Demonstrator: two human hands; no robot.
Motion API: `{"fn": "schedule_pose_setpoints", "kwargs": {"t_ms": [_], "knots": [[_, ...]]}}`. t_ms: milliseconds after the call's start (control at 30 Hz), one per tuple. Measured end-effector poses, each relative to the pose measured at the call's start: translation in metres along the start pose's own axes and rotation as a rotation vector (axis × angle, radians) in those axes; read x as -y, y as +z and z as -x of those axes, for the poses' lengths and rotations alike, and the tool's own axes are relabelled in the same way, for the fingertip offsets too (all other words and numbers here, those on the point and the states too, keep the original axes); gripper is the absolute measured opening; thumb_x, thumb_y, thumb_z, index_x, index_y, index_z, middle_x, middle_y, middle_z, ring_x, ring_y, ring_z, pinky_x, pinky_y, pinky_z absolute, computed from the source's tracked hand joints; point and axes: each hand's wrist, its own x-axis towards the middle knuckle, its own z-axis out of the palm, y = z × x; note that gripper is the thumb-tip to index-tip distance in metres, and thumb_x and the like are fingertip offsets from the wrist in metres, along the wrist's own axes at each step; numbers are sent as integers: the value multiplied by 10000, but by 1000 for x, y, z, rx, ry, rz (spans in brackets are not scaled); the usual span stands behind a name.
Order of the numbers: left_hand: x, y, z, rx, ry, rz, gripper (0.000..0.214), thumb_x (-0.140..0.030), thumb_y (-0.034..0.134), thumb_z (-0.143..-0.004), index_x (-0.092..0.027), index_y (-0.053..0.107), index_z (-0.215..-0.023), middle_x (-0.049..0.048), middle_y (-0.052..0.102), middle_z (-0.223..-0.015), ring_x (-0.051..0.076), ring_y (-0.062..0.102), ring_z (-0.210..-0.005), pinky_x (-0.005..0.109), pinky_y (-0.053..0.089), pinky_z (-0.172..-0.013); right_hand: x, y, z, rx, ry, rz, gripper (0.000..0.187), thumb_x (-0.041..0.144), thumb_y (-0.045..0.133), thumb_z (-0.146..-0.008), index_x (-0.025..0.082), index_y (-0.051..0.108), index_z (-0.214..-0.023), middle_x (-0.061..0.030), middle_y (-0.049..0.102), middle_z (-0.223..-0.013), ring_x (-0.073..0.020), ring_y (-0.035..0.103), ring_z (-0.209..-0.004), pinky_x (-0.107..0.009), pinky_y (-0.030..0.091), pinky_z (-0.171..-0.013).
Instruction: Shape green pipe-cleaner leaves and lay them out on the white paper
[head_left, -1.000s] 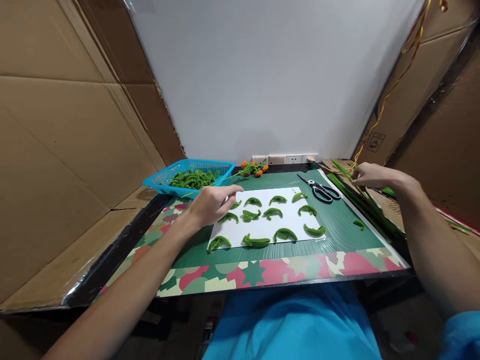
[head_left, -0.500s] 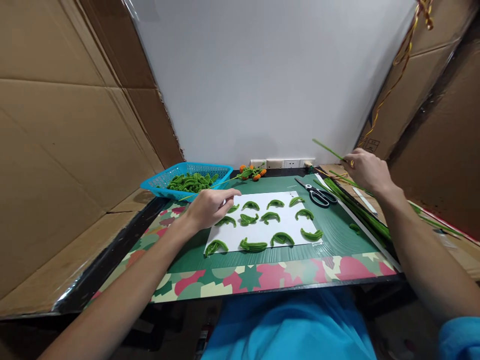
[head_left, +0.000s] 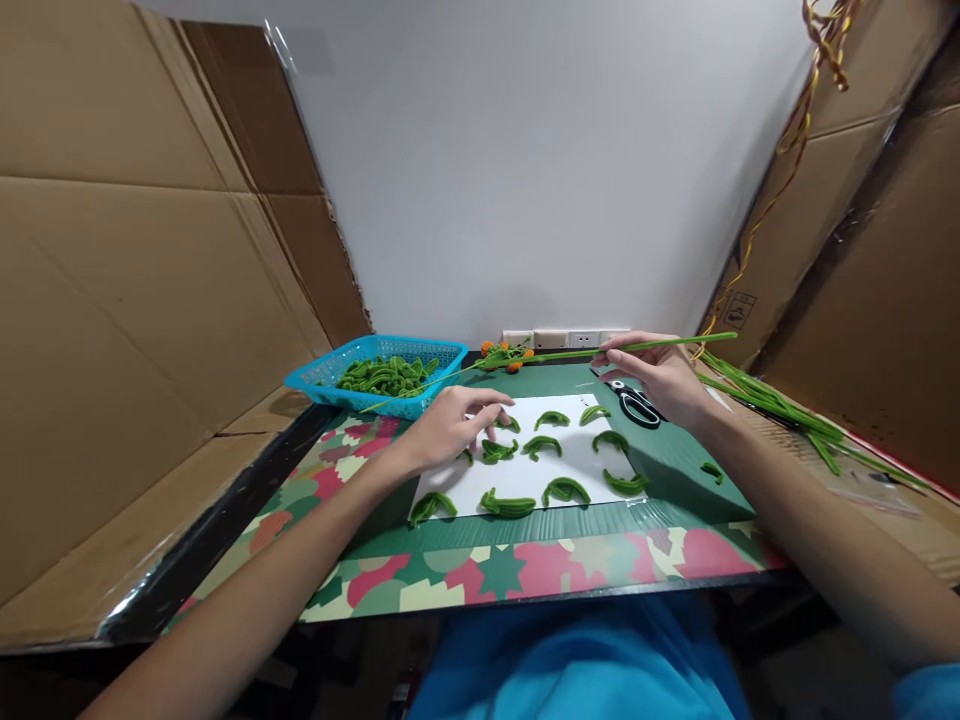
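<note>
My right hand (head_left: 660, 375) pinches a long green pipe cleaner (head_left: 705, 341) that runs level to the left, near the orange flowers (head_left: 517, 366). Below that hand lie black-handled scissors (head_left: 639, 408), partly covered by it. My left hand (head_left: 454, 425) hovers over the left side of a white paper sheet (head_left: 577, 467), palm down, fingers apart and holding nothing. Several bent green pipe-cleaner leaf shapes (head_left: 566, 491) are spread on the sheet in rows. Some at the left are hidden behind my left hand.
A blue basket (head_left: 300, 380) heaped with green pipe-cleaner pieces (head_left: 390, 376) stands at back left. A bundle of green pipe cleaners (head_left: 780, 405) lies at right. One small green piece (head_left: 711, 471) rests on the green mat (head_left: 675, 500). Cardboard walls (head_left: 112, 300) flank the table.
My right hand has moved left with the pipe cleaner, now above the scissors. My left hand has shifted right over the sheet, fingers stretching. The pipe-cleaner bundle now lies farther right.
</note>
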Motion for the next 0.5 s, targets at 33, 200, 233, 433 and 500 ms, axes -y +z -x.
{"fn": "schedule_pose_setpoints", "kwargs": {"t_ms": [33,200,233,433,500], "knots": [[-2,2,-4,41,-52,141,412,-430,589,-1002,-147,707,-1279,162,784,-1152,228,767,-821,288,571,-529,-2,2,1,23,33,-53,270,438,903,-792,242,809,-952,-34,803,-855,-228,790,-894,-377,680,-788],[-14,6,-19,23,-58,566,568,-452,739,-939,-172,619,-1419,189,758,-1237,218,769,-829,308,608,-649,-7,9,5,83,130,-124,252,420,892,-813,247,800,-972,-45,819,-884,-226,796,-903,-368,681,-778],[-14,6,-20,-42,-38,598,540,-453,742,-941,-170,640,-1389,171,775,-1172,192,750,-764,290,584,-616,-7,10,6,90,148,-123,252,423,885,-820,240,799,-971,-53,820,-893,-230,796,-904,-369,681,-770],[5,10,-18,-302,-80,666,340,-433,762,-942,-122,769,-1079,150,805,-992,175,749,-714,261,551,-574,-12,7,7,105,230,-100,309,455,877,-826,193,794,-966,-82,812,-885,-235,793,-842,-361,681,-711],[11,10,-18,-299,-118,668,326,-416,789,-924,-122,785,-1065,168,810,-1060,193,776,-771,262,569,-599,-15,3,5,55,234,-106,330,460,901,-798,195,791,-962,-70,808,-868,-217,789,-816,-341,679,-708]]}}
